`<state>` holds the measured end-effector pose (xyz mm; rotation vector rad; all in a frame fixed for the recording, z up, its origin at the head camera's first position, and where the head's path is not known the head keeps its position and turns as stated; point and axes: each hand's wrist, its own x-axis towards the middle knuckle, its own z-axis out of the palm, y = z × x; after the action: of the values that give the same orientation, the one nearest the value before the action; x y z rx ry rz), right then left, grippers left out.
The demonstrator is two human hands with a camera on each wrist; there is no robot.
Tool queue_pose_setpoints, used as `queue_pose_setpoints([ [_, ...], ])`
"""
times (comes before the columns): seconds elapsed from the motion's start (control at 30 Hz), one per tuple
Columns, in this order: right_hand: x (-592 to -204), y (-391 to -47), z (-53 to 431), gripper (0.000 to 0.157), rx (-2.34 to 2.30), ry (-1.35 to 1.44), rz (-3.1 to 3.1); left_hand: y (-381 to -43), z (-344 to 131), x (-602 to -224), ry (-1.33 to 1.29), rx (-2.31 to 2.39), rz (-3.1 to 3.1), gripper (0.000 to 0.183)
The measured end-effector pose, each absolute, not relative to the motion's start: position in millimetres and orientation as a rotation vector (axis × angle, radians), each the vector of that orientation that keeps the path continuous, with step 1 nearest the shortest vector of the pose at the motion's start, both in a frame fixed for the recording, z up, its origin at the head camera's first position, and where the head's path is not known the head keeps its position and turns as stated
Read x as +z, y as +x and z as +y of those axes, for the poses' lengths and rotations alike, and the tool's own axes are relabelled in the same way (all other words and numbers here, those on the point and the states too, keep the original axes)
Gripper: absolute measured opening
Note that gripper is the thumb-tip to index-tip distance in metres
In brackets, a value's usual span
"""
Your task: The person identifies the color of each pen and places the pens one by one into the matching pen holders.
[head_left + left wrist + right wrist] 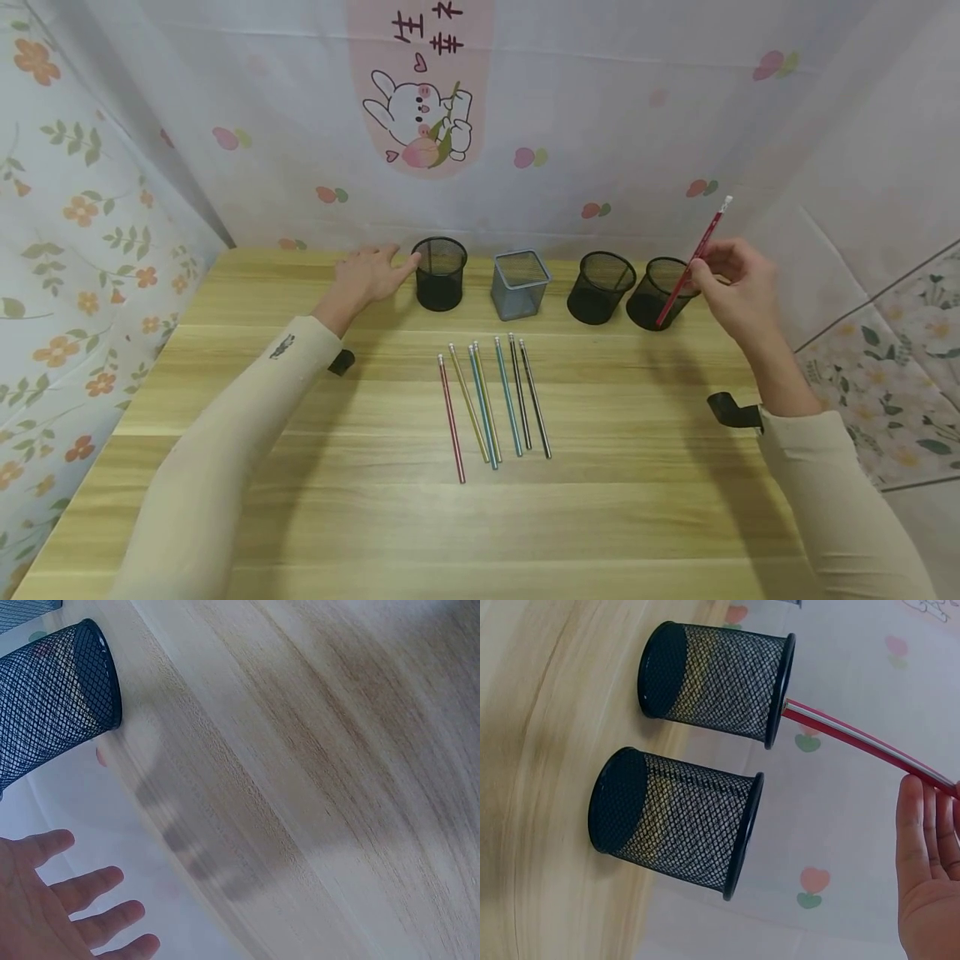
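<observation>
My right hand (738,287) pinches a red pencil (695,258) with a white eraser end up, its lower end slanting down to the left. In the head view the pencil crosses in front of the rightmost black mesh pen cup (648,302); in the right wrist view its tip appears beside the rim of the neighbouring black mesh cup (720,682), outside it. My left hand (367,279), fingers spread, is beside the left black mesh pen cup (438,283), its thumb close to the rim. Whether the thumb touches the cup I cannot tell.
Between the round cups stands a square grey mesh cup (519,287). Several pencils, including a red pencil (452,421) and a blue pencil (508,396), lie fanned on the wooden table (360,517). A printed curtain (600,108) hangs right behind the cups.
</observation>
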<state>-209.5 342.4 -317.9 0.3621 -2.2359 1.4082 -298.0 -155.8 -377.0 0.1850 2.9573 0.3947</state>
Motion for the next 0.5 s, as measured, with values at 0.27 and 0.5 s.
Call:
queue_pose_setpoints([
  [0.27, -311.4, -212.0, 344.3, 0.012, 1.393, 0.305, -2.215, -297.7, -155.2, -375.8, 0.172, 0.400, 2.954, 0.095],
  [0.5, -306.6, -219.8, 347.6, 0.016, 1.338, 0.316, -2.225, -298.8, -156.0, -377.4, 0.171, 0.409, 2.956, 0.091],
])
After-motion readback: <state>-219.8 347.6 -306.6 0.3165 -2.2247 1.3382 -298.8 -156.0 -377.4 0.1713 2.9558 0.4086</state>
